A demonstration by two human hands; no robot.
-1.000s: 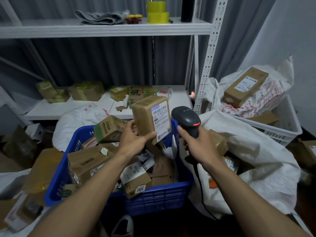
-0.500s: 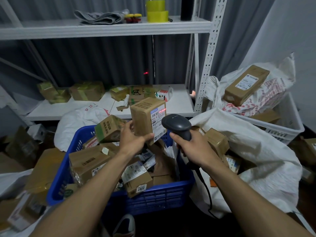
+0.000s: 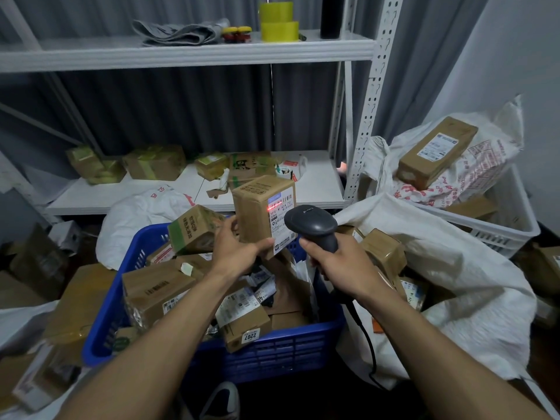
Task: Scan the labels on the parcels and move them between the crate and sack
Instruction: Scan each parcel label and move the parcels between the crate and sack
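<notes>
Over crate [image 3: 281,348], fingers [image 3: 260,248] round parcel [image 3: 256,215] and scanner [image 3: 313,226].

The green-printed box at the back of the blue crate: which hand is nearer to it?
Left. The left hand, holding a parcel, is right of the green-printed box; the right hand, gripping the scanner, is farther right.

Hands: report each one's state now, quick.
Left hand: grips the upright parcel, label facing the scanner.
Right hand: grips the barcode scanner, red beam on the label.
</notes>
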